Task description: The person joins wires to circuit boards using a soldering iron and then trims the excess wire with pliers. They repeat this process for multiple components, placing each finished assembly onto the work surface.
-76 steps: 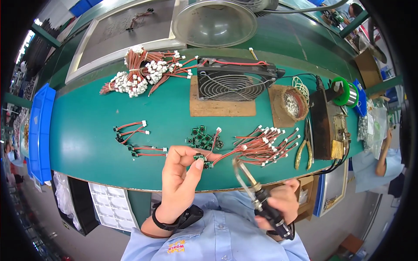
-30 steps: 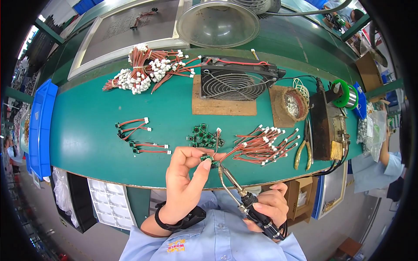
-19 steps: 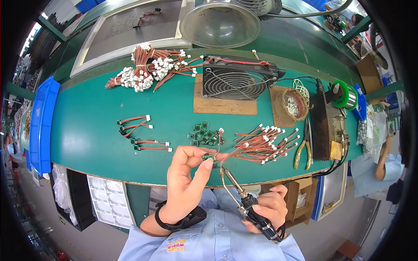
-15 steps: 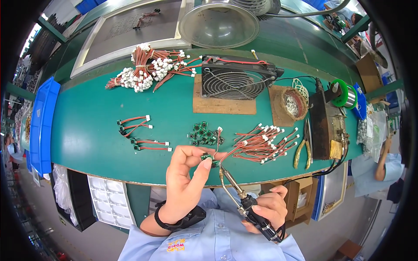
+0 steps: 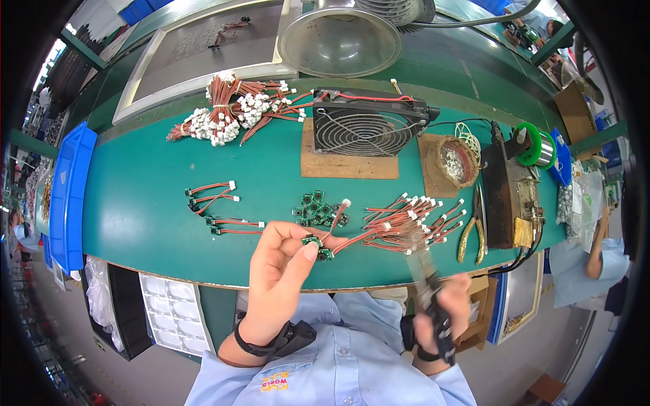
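My left hand (image 5: 274, 274) pinches a small green circuit board (image 5: 311, 241) between thumb and fingers near the bench's front edge. A red-brown wire lead (image 5: 336, 220) with a white plug rises from it. A second small board (image 5: 325, 255) sits against it, with wires running toward the loose leads. My right hand (image 5: 452, 308), smeared by motion, grips a black-handled soldering iron (image 5: 433, 298). Its metal end, also blurred, is over the front of the wire lead pile (image 5: 423, 216), apart from the boards. Beyond my left hand lies a cluster of bare boards (image 5: 313, 203).
At left lie several boards with leads (image 5: 233, 222) and a blue bin (image 5: 71, 196). Behind stand bundled leads (image 5: 220, 111) and a black fan (image 5: 365, 128). At right are a round solder-scrap pot (image 5: 457, 162), pliers (image 5: 472, 233), a dark box (image 5: 501, 203) and a solder spool (image 5: 538, 147).
The soldering iron has swung away from the boards to the right, its tip now pointing up and away from me. My left hand has shifted slightly left with the boards.
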A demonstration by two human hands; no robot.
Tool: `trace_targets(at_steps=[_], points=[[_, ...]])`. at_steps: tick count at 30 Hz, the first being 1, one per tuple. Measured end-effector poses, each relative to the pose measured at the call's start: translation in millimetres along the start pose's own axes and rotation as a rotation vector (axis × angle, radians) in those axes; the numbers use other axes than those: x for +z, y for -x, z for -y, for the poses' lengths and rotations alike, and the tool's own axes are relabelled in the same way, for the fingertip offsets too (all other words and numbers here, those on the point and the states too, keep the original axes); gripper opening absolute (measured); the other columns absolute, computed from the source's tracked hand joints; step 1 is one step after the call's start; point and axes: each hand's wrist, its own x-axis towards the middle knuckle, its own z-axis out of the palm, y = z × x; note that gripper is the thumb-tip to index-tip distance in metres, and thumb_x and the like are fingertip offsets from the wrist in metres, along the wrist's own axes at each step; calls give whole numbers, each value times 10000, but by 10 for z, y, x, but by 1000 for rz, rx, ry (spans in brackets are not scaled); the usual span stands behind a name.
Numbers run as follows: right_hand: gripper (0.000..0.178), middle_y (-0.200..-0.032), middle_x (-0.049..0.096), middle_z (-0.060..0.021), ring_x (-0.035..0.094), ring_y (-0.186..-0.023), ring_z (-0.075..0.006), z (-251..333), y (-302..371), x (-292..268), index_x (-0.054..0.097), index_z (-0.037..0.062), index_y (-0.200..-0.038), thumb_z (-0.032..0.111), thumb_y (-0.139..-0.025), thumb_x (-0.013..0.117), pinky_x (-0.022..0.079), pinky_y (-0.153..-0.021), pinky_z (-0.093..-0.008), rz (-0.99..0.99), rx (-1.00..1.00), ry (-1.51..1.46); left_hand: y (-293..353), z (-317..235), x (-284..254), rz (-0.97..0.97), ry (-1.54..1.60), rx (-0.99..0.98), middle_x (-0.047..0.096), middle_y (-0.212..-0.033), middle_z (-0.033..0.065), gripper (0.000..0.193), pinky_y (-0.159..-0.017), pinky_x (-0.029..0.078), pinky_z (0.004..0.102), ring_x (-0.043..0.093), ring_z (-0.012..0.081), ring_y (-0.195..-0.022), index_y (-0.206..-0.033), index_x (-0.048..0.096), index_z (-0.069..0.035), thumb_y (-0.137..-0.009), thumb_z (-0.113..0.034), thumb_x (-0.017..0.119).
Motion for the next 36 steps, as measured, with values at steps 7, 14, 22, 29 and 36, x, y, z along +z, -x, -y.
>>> trace_targets(at_steps=[7, 14, 22, 29, 36], points=[[397, -1036, 534, -119, 522, -951, -232, -460, -225, 80, 521, 34, -1148, 100, -780, 654, 409, -880, -337, -195, 313, 403, 6, -35, -28, 45, 239, -117, 631, -908, 160, 110, -863, 425, 367, 593, 247, -916, -958, 452, -48, -887, -122, 493], [385, -928, 566, -97, 548, -829, -168, -43, 36, -30, 565, 74, -1102, 228, -768, 680, 394, -785, -311, -193, 194, 15, -10, -1, -43, 44, 227, -100, 632, -920, 165, 117, -871, 422, 367, 597, 249, -917, -968, 453, -48, -891, -121, 500], [356, -722, 571, 40, 552, -648, -142, 214, -97, 19, 676, 199, -908, 345, -602, 784, 329, -788, -349, 359, -72, -66, -16, 65, -30, -19, -3, 42, 631, -954, 179, 130, -894, 407, 360, 608, 256, -940, -1003, 432, -42, -909, -105, 495], [357, -738, 576, 41, 556, -664, -133, 225, -116, 67, 681, 201, -890, 308, -571, 802, 336, -788, -348, 369, -54, -62, 1, 59, -12, -6, 18, 28, 631, -959, 181, 131, -900, 401, 357, 611, 253, -948, -1005, 431, -36, -909, -103, 492], [366, -743, 576, 41, 556, -667, -131, 223, -111, 51, 676, 205, -908, 291, -574, 802, 340, -791, -349, 374, -41, -60, 2, 71, -35, 16, -11, 7, 639, -995, 180, 115, -787, 397, 257, 557, 117, -831, -1004, 412, -29, -909, -48, 475]])
